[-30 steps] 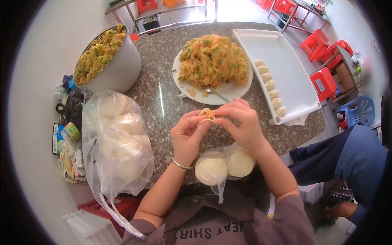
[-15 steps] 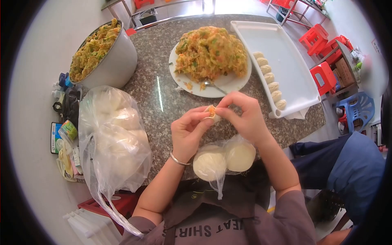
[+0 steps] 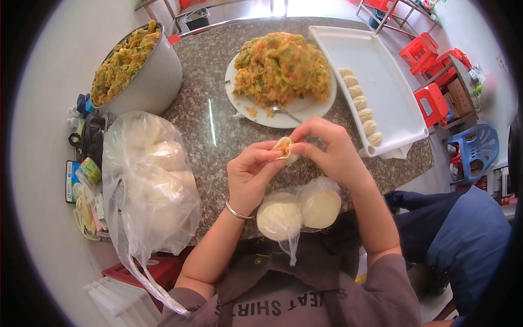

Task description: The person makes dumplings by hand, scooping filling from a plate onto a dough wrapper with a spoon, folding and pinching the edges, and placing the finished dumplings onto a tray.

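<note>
Between my two hands is a dumpling (image 3: 284, 147), its wrapper partly open with orange filling showing. My left hand (image 3: 251, 170) holds it from the left, thumb and fingers closed around the wrapper. From the right, my right hand (image 3: 327, 151) pinches the wrapper's edge. Below the hands, stacks of round dumpling wrappers (image 3: 279, 216) lie in thin clear plastic. Beyond them a white plate (image 3: 235, 103) bears a big heap of chopped vegetable filling (image 3: 283, 68) and a metal spoon (image 3: 287, 114). Several pleated dumplings (image 3: 360, 102) line the left side of a white tray (image 3: 389, 82).
At the left a large metal pot (image 3: 166, 76) of filling stands near a clear bag (image 3: 152, 174) of more wrappers. Small items (image 3: 87, 174) lie beyond the bag. Another person's blue-clad leg (image 3: 468, 234) is at the right, near red stools (image 3: 433, 103) and a blue chair (image 3: 474, 150).
The wrapper's mouth shows wider, with more filling in sight. My right fingers have shifted slightly along its edge. The view has moved a little.
</note>
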`<state>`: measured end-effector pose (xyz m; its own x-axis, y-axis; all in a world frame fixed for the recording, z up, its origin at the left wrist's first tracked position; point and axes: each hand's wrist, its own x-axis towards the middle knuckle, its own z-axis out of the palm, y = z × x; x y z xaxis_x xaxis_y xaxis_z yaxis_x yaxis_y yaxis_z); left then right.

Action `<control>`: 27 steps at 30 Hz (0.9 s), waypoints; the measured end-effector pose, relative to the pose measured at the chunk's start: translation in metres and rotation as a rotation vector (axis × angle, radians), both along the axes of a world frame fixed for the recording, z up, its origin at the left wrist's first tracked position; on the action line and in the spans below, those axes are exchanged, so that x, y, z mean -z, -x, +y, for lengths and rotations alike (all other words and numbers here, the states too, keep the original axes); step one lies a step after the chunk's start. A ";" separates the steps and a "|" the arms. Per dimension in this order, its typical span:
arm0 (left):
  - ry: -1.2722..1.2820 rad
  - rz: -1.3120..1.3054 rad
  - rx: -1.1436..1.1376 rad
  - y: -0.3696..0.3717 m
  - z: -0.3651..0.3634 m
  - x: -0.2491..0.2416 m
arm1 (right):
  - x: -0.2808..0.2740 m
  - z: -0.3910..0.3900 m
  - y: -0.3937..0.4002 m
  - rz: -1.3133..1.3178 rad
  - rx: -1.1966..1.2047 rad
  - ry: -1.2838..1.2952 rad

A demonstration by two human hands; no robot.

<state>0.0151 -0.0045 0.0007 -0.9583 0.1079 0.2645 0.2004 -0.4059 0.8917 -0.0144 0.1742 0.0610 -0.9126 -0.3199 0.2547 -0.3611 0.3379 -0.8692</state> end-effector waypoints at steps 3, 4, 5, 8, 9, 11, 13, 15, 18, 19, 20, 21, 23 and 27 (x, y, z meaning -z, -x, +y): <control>-0.013 -0.016 -0.019 -0.001 0.001 -0.002 | 0.001 -0.003 -0.003 0.104 0.002 -0.023; -0.012 -0.016 -0.017 -0.002 0.001 -0.003 | 0.001 -0.004 -0.004 0.153 0.011 -0.045; -0.053 -0.058 -0.029 -0.002 0.002 -0.004 | 0.003 -0.006 -0.005 0.154 0.014 -0.044; -0.082 -0.118 -0.060 -0.001 0.002 -0.003 | 0.006 -0.008 -0.007 0.209 0.048 -0.047; -0.071 -0.137 -0.081 -0.001 0.001 -0.003 | 0.005 -0.008 -0.008 0.226 0.037 -0.055; -0.069 -0.117 -0.070 0.000 0.000 0.000 | 0.006 -0.008 -0.008 0.243 0.026 -0.064; -0.068 -0.098 -0.057 0.000 0.001 -0.001 | 0.011 -0.009 -0.008 0.273 0.078 -0.071; -0.080 -0.091 -0.066 0.000 0.003 -0.005 | 0.008 -0.005 -0.006 0.197 0.056 -0.038; -0.044 -0.058 -0.004 0.000 0.000 -0.002 | -0.005 0.004 0.001 0.044 -0.010 -0.037; -0.045 -0.061 -0.004 0.000 0.001 -0.002 | -0.007 0.006 0.002 -0.031 -0.053 -0.069; -0.062 -0.051 -0.007 -0.001 0.002 -0.003 | -0.007 0.005 0.002 -0.033 -0.053 -0.070; -0.079 -0.041 -0.009 -0.001 0.003 -0.004 | -0.005 0.003 0.000 0.027 -0.048 -0.064; -0.075 -0.066 -0.030 -0.001 0.002 -0.003 | -0.001 -0.003 -0.002 0.088 -0.042 -0.059; -0.051 -0.136 -0.104 -0.002 0.002 -0.004 | 0.006 -0.010 -0.008 0.254 0.039 -0.076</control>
<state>0.0175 -0.0025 0.0052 -0.9909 -0.0040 0.1342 0.1226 -0.4344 0.8923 -0.0067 0.1641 0.0549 -0.8342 -0.3125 0.4543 -0.5501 0.4164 -0.7238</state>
